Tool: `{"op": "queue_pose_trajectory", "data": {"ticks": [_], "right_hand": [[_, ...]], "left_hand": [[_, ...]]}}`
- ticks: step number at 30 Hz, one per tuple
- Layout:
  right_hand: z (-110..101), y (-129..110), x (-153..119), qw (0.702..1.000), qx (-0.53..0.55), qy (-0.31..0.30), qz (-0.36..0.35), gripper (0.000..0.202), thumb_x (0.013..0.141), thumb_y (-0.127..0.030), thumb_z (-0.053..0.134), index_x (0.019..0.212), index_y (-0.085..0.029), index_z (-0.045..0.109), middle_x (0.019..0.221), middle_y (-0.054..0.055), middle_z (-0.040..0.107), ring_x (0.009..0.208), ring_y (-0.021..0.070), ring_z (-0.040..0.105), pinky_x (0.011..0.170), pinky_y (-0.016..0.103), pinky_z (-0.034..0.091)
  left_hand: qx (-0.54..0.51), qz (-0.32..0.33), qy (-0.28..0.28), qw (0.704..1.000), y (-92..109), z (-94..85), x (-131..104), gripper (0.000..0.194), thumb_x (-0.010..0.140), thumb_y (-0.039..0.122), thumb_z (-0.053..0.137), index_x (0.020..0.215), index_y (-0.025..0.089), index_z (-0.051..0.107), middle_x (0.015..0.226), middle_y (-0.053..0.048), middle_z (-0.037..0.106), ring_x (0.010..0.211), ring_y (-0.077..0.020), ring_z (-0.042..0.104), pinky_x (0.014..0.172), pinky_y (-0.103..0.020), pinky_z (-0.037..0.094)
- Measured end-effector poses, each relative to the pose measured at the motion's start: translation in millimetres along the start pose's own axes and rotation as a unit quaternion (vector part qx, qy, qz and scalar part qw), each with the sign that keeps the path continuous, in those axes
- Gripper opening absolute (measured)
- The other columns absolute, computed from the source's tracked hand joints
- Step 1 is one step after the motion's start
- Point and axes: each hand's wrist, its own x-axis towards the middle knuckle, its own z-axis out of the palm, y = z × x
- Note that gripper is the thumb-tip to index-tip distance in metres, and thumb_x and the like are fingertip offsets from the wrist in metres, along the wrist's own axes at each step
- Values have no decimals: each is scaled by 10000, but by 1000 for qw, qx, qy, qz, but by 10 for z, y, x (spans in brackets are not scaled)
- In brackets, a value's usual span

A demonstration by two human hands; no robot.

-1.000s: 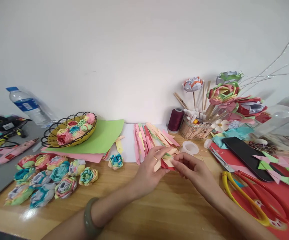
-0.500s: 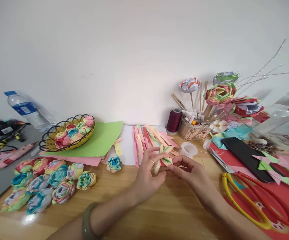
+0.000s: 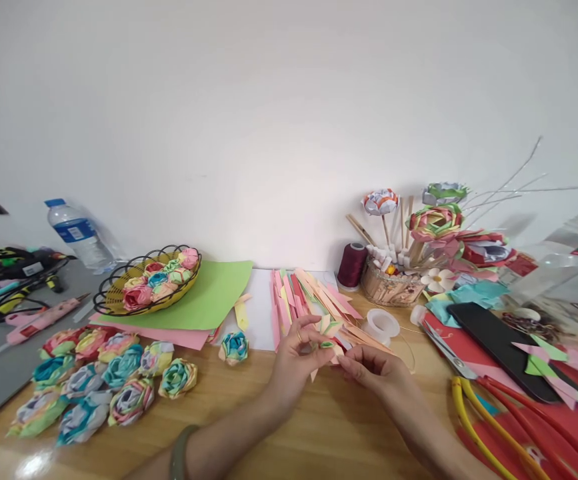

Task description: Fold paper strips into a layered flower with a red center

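A partly folded paper flower (image 3: 329,328), with pale cream, green and pink points, is held up off the table between both hands. My left hand (image 3: 293,363) pinches it from the left, thumb and fingers closed on its folds. On the other side, the fingertips of my right hand (image 3: 376,373) are pinched together at the flower's right edge. Part of the flower is hidden behind the fingers. Just behind the hands lies a fan of pink, peach and red paper strips (image 3: 296,297). A small blue and yellow paper rose (image 3: 233,348) sits left of my left hand.
To the left are several finished paper roses (image 3: 131,400), a yellow basket (image 3: 113,293) of roses, a water bottle (image 3: 76,233) and a pink glue gun (image 3: 43,320). On the right stand a maroon thread spool (image 3: 352,265), a clear tape roll (image 3: 383,325), a black phone (image 3: 501,350) and scissors (image 3: 479,407).
The camera view has tilted up, so the table things appear lower. My left fingers have closed more around the paper flower, which has turned; my right hand stays at its right edge.
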Motion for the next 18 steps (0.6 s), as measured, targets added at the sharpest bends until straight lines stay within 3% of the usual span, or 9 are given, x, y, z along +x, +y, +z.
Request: {"op": "queue_pose_trajectory", "data": {"ticks": [5,13,18], "right_hand": [[40,-16,-20,1000,-18,15,-5,362,686,-518,571,640,-158,577,604,-9,540,580,124,473,540,224,359],[40,15,-2,999,-46,8,-13,325,719,-493,544,652,-176,564,645,3,559,599,133,484,550,233,375],[38,-15,-9,998,-40,14,-40,321,704,-501,560,631,-188,562,625,7,549,593,139,491,546,239,398]], "left_hand": [[-49,-35,24,998,24,4,-7,156,567,243,728,544,150,604,1108,-62,522,1048,-216,492,884,-303,358],[-123,-96,41,987,22,0,8,226,543,259,751,558,122,572,1090,-34,537,747,-96,540,706,-235,418],[-159,-139,44,977,51,9,6,250,520,258,769,632,126,588,975,-25,581,701,-89,546,650,-235,452]]}}
